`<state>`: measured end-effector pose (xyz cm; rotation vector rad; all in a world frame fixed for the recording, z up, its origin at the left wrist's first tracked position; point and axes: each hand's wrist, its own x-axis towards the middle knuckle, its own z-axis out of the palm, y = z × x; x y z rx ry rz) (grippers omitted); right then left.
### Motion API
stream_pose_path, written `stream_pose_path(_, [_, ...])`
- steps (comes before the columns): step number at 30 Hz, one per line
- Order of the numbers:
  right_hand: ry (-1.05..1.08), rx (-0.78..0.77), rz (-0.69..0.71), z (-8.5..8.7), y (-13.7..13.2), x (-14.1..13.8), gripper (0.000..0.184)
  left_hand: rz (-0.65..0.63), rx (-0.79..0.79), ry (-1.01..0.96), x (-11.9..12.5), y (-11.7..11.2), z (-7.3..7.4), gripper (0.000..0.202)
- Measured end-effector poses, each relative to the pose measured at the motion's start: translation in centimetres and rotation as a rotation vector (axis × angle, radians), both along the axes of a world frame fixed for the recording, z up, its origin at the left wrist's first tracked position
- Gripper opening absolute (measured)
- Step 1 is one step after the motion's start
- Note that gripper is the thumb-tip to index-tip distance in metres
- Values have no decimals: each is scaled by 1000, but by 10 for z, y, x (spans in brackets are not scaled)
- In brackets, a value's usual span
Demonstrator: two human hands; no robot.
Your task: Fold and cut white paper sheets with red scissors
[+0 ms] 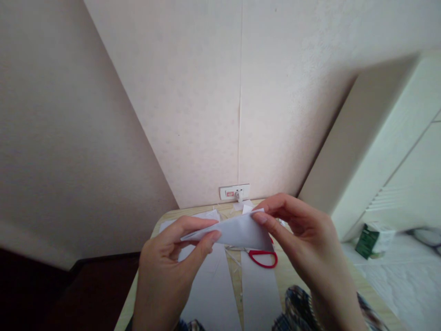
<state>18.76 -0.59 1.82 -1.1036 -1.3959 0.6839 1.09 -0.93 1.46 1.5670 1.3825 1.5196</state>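
Note:
A folded piece of white paper point(241, 231), narrow at its left end and wider at the right, is held up above the table between both hands. My left hand point(175, 262) pinches the narrow end between thumb and fingers. At the upper right corner, my right hand point(299, 234) grips the paper with thumb and forefinger. Partly hidden behind the paper lies a pair of scissors with red handles point(263, 259); the blades are mostly covered. Below, white paper sheets point(212, 294) and a white strip point(258, 294) lie on the table.
The pale wooden table point(236, 280) stands against the wall, with thin paper scraps on it. A socket point(234, 192) with a white plug is just above its back edge. To the right are a white cabinet point(375, 138), a green and white box point(374, 240) and blurred glasses point(425, 236).

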Motion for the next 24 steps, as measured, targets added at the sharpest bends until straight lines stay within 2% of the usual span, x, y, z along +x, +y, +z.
stream_pose_path(3, [24,0,2,0,-3,2,13,-17,14,-89,0,1,-1,5])
stream_pose_path(7, [77,-4,22,0,-6,0,17,-57,7,-322,3,4,-3,8])
stream_pose_path(11, [162,24,11,1,-8,-6,16,-157,14,-618,8,7,-8,10])
stream_pose_path(14, [179,40,13,1,-9,-8,16,-209,37,-740,11,8,-11,13])
stream_pose_path(18, [14,6,43,2,-7,-2,20,-176,88,-773,11,8,-11,10])
stream_pose_path(24, [-318,-6,167,5,1,4,19,24,153,-521,7,3,-7,14])
